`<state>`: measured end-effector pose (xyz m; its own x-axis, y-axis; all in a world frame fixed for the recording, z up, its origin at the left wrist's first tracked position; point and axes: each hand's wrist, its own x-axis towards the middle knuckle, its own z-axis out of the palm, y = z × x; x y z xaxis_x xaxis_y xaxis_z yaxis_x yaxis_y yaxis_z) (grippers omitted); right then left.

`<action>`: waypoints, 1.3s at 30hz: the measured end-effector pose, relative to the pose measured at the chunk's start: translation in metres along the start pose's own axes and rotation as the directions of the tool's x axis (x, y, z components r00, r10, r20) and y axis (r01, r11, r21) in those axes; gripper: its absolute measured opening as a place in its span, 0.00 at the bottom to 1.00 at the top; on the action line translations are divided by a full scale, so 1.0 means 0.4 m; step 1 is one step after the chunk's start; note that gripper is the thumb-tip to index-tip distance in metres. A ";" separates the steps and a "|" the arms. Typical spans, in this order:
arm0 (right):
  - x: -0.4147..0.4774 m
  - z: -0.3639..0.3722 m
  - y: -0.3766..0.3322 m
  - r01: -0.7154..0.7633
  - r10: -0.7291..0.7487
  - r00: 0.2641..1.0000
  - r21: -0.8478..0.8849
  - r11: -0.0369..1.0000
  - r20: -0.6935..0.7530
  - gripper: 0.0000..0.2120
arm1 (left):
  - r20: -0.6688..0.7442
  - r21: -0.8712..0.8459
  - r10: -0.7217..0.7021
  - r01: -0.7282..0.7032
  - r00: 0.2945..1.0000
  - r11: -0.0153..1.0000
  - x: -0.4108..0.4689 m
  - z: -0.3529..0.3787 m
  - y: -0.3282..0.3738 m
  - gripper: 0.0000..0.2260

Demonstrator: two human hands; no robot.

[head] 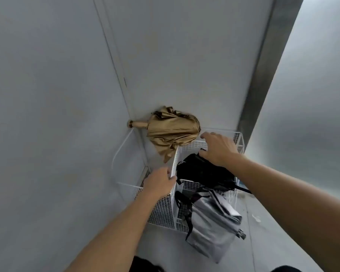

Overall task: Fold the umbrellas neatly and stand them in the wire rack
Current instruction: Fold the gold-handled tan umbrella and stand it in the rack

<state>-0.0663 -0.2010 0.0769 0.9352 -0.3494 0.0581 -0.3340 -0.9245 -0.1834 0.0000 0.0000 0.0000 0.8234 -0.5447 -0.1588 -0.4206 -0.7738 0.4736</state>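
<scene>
Walls (47, 65) — plain grey — meet behind wire rack (161, 211) on floor (273, 242).

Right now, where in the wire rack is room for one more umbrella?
The left section of the wire rack, between the wall and the middle divider by the left hand, looks bare. The floor in front is free. The right sections are crowded: black umbrella behind, silver umbrella in front. The gold umbrella covers the back left corner.

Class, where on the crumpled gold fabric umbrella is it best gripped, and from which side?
Probably the bare gold handle of the crumpled gold fabric umbrella, from above: it sticks out leftward, clear of loose canopy; the wall corner blocks a side approach.
</scene>
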 end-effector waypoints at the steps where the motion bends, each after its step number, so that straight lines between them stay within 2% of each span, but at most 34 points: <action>1: 0.032 0.011 -0.004 0.008 -0.008 1.000 0.001 1.000 0.004 0.27 | 0.007 -0.015 -0.009 0.009 1.000 1.000 0.012 0.014 -0.005 0.13; 9: 0.326 0.118 -0.065 0.052 -0.052 0.999 -0.078 0.996 -0.005 0.38 | -0.015 -0.141 -0.015 0.013 1.000 0.990 0.118 0.107 -0.059 0.15; 13: 0.405 0.173 -0.075 0.003 0.008 0.997 -0.149 0.989 0.077 0.48 | -0.053 -0.156 0.033 -0.041 0.998 0.987 0.129 0.121 -0.071 0.17; 16: 0.438 0.201 -0.090 -0.047 0.071 0.993 -0.227 0.973 0.095 0.53 | -0.061 -0.216 0.012 -0.025 0.998 0.976 0.140 0.125 -0.085 0.17; 18: 0.447 0.220 -0.088 -0.064 0.083 0.995 -0.269 0.961 0.057 0.50 | -0.061 -0.243 0.004 -0.019 0.998 0.970 0.143 0.129 -0.091 0.17; 21: 0.453 0.243 -0.067 -0.043 0.039 0.999 -0.258 0.965 -0.020 0.35 | -0.048 -0.291 -0.014 0.000 0.999 0.957 0.139 0.138 -0.095 0.18; 23: 0.457 0.244 -0.062 -0.001 -0.006 1.000 -0.228 0.974 -0.029 0.29 | -0.043 -0.324 -0.028 0.012 0.999 0.946 0.138 0.135 -0.096 0.18; 29: 0.424 0.173 -0.043 0.080 -0.105 0.987 -0.201 0.976 -0.119 0.26 | 0.024 -0.340 -0.099 0.102 0.995 0.935 0.133 0.124 -0.093 0.14; 32: 0.374 0.102 -0.022 0.109 -0.119 0.973 -0.060 0.992 -0.199 0.27 | 0.017 -0.351 -0.145 0.142 0.989 0.926 0.111 0.094 -0.085 0.13; 34: 0.312 0.050 -0.013 0.120 -0.100 0.972 0.080 0.990 -0.213 0.28 | -0.055 -0.514 -0.205 0.148 0.977 0.845 0.090 0.048 -0.080 0.12; 35: 0.273 0.030 -0.011 0.119 -0.087 0.976 0.157 0.980 -0.199 0.28 | -0.094 -0.619 -0.263 0.150 0.960 0.771 0.076 0.014 -0.073 0.12; 37: 0.180 0.001 -0.005 0.122 -0.065 0.981 0.323 0.939 -0.181 0.30 | -0.150 -0.833 -0.388 0.096 0.909 0.545 0.047 -0.063 -0.053 0.12; 39: 0.089 0.000 0.004 0.133 -0.066 0.986 0.479 0.868 -0.153 0.30 | -0.180 -0.943 -0.456 -0.021 0.872 0.332 0.009 -0.151 -0.025 0.10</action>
<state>-0.0335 -0.2150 0.0785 0.9260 -0.3069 0.2199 -0.1095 -0.7758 -0.6214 0.0301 0.0254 0.0469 0.9780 -0.0641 -0.1986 0.2024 0.0589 0.9775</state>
